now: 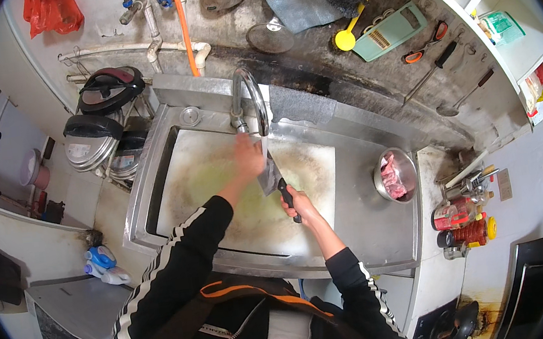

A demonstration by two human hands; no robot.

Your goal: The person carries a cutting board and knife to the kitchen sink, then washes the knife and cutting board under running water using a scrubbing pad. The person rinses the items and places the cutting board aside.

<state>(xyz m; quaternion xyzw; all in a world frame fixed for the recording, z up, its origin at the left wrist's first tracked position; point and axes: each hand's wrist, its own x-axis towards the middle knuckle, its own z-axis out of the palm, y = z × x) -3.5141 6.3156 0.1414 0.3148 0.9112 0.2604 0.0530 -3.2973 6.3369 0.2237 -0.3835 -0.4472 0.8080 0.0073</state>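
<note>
My right hand (299, 203) is closed around the black handle of a kitchen cleaver (269, 176), whose blade is under the curved spout of a chrome faucet (258, 101). Blurred, my left hand (250, 156) is beside the blade, near the faucet's base; whether it touches the blade or the faucet cannot be told. Water seems to fall from the spout onto the blade. Beneath both hands, a large stained white cutting board (237, 218) covers most of the steel sink (155, 203). A steel bowl (406, 169) with raw meat (393, 180) stands on the right drainboard.
A grey cloth (302, 104) hangs over the sink's back edge. Pot lids (92, 142) are racked at the left. Scissors (425, 42), a green grater (391, 31) and a yellow-handled brush (347, 38) hang on the wall. Sauce bottles (465, 235) stand at the right.
</note>
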